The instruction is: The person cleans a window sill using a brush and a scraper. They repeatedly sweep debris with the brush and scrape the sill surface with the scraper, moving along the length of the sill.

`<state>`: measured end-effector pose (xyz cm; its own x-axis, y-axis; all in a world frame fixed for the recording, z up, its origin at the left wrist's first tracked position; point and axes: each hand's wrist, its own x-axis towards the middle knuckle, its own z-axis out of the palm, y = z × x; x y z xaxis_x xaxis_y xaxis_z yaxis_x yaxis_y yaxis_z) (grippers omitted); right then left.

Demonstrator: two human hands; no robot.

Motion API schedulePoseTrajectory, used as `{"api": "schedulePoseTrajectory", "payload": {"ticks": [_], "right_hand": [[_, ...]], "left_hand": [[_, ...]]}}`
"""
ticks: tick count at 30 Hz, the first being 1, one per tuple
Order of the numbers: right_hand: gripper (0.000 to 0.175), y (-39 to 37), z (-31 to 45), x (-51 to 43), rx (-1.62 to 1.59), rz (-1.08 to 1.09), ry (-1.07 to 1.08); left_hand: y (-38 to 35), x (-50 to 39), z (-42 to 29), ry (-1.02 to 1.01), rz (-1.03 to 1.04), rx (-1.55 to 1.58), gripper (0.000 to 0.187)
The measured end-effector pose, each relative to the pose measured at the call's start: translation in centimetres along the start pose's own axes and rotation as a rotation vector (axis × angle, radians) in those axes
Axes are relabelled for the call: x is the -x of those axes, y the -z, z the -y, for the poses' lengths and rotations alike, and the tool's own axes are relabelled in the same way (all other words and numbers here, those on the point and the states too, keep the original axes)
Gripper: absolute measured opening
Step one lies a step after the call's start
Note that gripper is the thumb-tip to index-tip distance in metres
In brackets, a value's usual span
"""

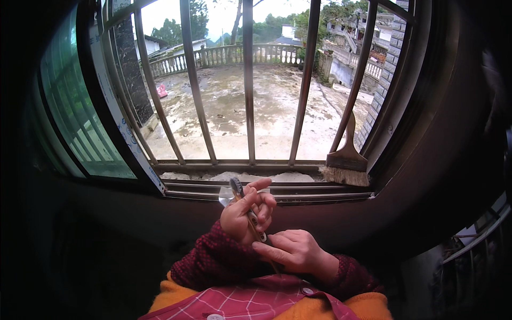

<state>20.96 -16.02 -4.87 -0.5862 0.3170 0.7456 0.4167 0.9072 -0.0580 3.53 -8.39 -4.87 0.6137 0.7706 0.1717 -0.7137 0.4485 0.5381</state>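
Note:
Before the window sill, my left hand [242,216] holds a slim brown stick-like tool [253,228] with a dark, brush-like head pointing up and away. A small pale piece bearing dark marks lies along the shaft under the fingers. A clear plastic piece [225,196] shows behind the same hand, at the sill's edge. Lower and to the right, my right hand [296,250] has its thumb and fingers closed on the lower part of the shaft. The shaft's lower end runs down towards the checked red cloth at my chest and is partly hidden.
A wide flat bristle brush [347,160] leans upright at the sill's right end. Metal bars [248,100] cross the window beyond the sliding track [296,192]. At left stands a green-tinted glass pane [92,132]. Outside lies a paved yard with a balustrade.

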Motion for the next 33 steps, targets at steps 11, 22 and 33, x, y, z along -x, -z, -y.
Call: {"api": "schedulePoseTrajectory", "payload": {"ticks": [11,22,33], "right_hand": [[0.033,5.8,2.0,0.4,-0.062,-0.044,-0.130],[0.013,15.0,-4.2,2.4,-0.480,-0.464,-1.034],[0.014,16.2,-9.7,-3.6,-0.165,0.264,-1.068]], "left_hand": [[0.3,1.8,0.5,0.129,0.029,0.023,0.050],[0.9,3.5,-7.6,-0.439,-0.069,-1.326,0.023],[0.1,-1.5,-8.7,-0.322,0.319,-2.097,0.032]]}}
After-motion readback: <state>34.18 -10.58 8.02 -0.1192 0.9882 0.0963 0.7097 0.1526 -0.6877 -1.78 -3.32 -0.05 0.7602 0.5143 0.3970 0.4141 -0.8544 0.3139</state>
